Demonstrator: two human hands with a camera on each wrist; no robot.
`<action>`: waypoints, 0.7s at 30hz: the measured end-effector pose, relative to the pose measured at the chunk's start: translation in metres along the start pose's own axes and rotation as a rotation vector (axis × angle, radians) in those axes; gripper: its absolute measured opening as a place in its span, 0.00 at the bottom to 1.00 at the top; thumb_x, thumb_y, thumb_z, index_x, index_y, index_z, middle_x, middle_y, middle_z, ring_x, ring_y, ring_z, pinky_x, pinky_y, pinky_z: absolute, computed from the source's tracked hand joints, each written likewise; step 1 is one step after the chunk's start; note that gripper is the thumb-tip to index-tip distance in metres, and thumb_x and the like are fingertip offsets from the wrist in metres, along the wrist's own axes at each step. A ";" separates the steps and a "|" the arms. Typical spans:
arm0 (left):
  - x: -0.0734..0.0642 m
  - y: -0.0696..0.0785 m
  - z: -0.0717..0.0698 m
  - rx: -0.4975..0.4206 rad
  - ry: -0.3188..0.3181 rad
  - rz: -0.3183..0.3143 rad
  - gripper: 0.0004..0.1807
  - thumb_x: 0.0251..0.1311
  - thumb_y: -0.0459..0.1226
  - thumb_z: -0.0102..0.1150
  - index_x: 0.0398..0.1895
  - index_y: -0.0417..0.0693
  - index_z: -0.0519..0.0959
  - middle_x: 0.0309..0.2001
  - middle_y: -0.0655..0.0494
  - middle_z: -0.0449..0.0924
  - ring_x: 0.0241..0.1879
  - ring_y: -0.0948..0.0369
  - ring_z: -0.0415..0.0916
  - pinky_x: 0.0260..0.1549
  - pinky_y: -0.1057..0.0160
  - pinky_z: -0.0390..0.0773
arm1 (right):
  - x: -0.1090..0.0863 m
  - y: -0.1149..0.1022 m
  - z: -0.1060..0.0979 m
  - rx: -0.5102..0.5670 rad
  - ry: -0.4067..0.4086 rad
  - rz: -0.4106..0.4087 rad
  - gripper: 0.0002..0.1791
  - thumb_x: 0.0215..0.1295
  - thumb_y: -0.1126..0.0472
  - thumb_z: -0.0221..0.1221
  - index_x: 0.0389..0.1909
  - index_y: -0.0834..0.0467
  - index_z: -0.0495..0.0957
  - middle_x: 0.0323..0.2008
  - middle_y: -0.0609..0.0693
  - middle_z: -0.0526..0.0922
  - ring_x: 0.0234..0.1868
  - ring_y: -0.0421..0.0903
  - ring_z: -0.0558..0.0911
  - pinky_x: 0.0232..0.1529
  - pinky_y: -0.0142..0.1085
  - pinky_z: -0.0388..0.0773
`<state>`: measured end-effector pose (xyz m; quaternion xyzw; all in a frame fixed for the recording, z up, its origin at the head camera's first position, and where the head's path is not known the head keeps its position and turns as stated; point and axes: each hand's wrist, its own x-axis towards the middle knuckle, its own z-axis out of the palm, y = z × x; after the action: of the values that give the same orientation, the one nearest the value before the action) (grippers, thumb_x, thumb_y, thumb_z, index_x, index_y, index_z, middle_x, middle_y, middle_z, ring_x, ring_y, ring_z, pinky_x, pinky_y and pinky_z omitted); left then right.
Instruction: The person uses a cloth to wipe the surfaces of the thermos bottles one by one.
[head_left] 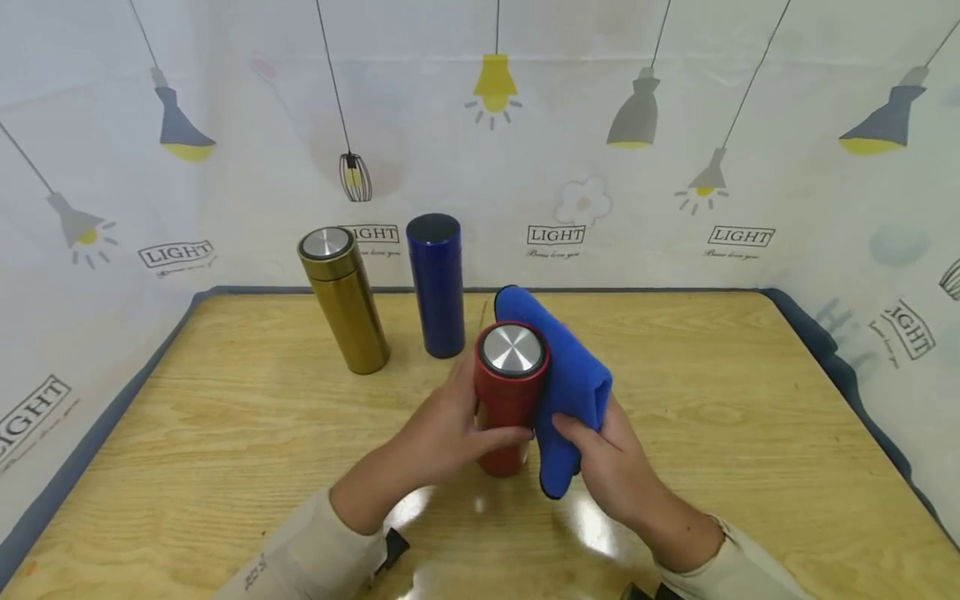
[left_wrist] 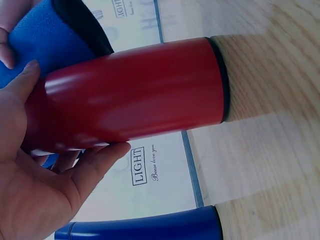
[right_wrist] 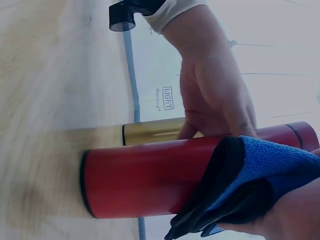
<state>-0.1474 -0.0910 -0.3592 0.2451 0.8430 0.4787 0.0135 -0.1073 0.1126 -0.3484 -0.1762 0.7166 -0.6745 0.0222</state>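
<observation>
A red thermos flask [head_left: 504,408] with a shiny steel-topped lid is upright in front of me. My left hand [head_left: 446,429] grips it from the left, thumb across its near side. Folded against the flask's right side is a blue cloth [head_left: 562,354] with dark edging. My right hand [head_left: 621,467] pinches this cloth, thumb on the near face. The right wrist view shows the cloth [right_wrist: 280,160] lying on the flask's wall [right_wrist: 135,182]. Whether the flask's base touches the table cannot be told.
A gold thermos flask [head_left: 348,312] and a dark blue one [head_left: 438,292] stand on the wooden table [head_left: 712,417], behind and left of the red flask. A printed fabric backdrop [head_left: 480,167] rises behind the table and along both sides.
</observation>
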 end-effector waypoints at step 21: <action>0.000 0.000 0.000 -0.011 -0.024 -0.010 0.56 0.51 0.49 0.76 0.76 0.69 0.47 0.71 0.64 0.61 0.69 0.62 0.66 0.66 0.53 0.71 | -0.008 0.034 0.006 -0.099 -0.018 0.172 0.35 0.57 0.75 0.52 0.69 0.64 0.62 0.59 0.61 0.77 0.56 0.48 0.78 0.56 0.38 0.77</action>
<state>-0.1471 -0.0906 -0.3592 0.2464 0.8414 0.4802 0.0273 -0.1058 0.1102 -0.3839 -0.1211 0.7611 -0.6324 0.0779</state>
